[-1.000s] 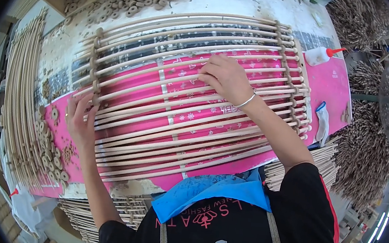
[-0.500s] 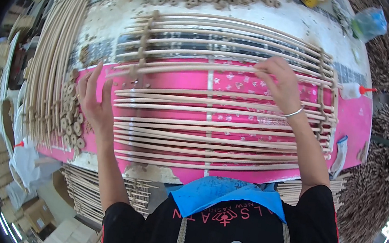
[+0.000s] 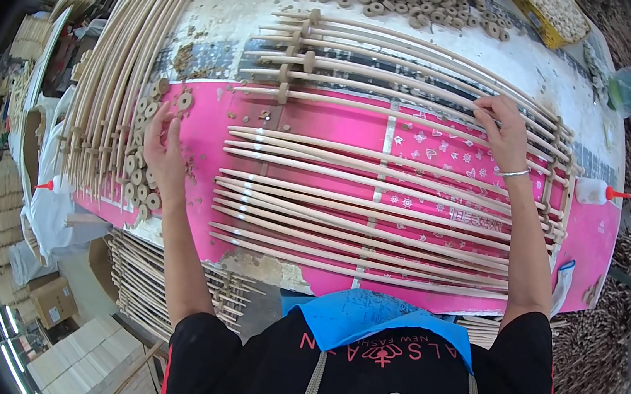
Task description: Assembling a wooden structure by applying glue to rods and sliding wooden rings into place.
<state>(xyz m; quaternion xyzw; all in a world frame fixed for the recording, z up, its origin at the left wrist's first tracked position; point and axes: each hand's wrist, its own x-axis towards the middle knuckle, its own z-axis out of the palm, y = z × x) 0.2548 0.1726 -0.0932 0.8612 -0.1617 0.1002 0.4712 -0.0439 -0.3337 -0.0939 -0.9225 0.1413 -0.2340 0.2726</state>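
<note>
Hovering beside the loose brown rings (image 3: 153,201) at left of the frame, the left hand (image 3: 163,164) has fingers parted wide; upper right of centre, the right hand (image 3: 506,138) pinches narrowly on a pale rod (image 3: 422,84); an uneven tug could bow it and skew the strung rings (image 3: 309,62), upper left

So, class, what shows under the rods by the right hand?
A pink sheet with white printing and, farther back, a dark patterned strip; what the rods directly cover is hidden.
</note>
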